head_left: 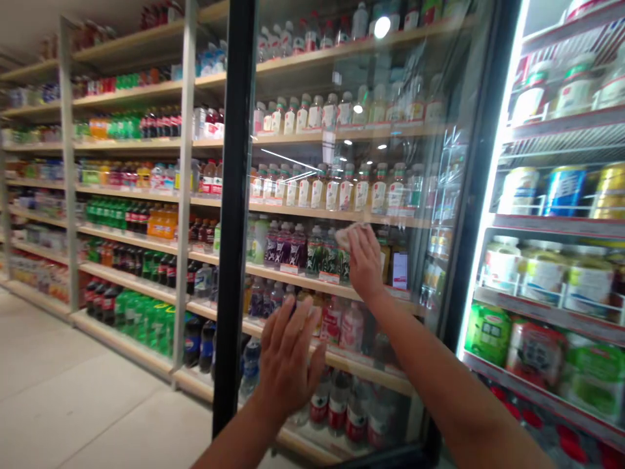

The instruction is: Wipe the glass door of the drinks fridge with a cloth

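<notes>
A glass door (336, 153) with a black frame stands open in front of me, and shelves of bottles show through it. My right hand (365, 260) presses a pale, crumpled cloth (347, 236) against the glass near the middle of the pane. Lower and to the left, my left hand (291, 352) is spread at the glass with its fingers apart and nothing in it. Whether its palm touches the pane cannot be made out. Part of the cloth is hidden behind the right fingers.
To the right is a lit fridge with cans (565, 190), bottles and pouches (488, 335) on its shelves. Long wooden shelves of drinks (129, 228) run along the left. The door's black frame edge (229, 215) stands upright between them. Pale floor tiles (97, 397) lie at lower left.
</notes>
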`<state>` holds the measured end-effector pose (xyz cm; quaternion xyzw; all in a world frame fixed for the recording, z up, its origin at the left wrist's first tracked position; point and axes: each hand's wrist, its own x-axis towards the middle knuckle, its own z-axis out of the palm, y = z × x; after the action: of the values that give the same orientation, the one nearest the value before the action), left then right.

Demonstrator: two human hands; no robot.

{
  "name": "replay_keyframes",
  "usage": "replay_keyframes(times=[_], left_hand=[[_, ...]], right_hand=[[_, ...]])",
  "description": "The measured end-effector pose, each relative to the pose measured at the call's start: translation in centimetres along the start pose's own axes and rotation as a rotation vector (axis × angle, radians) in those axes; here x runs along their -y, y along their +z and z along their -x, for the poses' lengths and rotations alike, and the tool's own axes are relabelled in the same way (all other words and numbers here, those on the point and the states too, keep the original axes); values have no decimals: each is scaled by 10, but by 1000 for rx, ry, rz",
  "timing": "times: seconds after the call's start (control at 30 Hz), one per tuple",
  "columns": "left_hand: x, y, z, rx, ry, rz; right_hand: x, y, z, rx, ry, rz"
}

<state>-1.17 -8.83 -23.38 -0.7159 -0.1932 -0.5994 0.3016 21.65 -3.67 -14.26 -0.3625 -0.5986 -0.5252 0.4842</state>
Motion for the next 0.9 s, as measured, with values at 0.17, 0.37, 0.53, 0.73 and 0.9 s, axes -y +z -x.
replay_keyframes(times=[0.17, 0.37, 0.53, 0.73, 0.9], left_hand=[[34, 50, -24, 36, -53, -174], [56, 82, -14, 135, -74, -278], [56, 83, -8, 131, -67, -301], [58, 84, -10, 162, -92, -264], [60, 87, -9, 176, -108, -209]], right_hand=[[12, 11, 4, 2, 8, -100], [6, 6, 7, -2, -12, -148], [23, 13, 9, -25, 34, -79], [37, 17, 8, 91, -4, -75], [42, 20, 13, 49, 90, 13]])
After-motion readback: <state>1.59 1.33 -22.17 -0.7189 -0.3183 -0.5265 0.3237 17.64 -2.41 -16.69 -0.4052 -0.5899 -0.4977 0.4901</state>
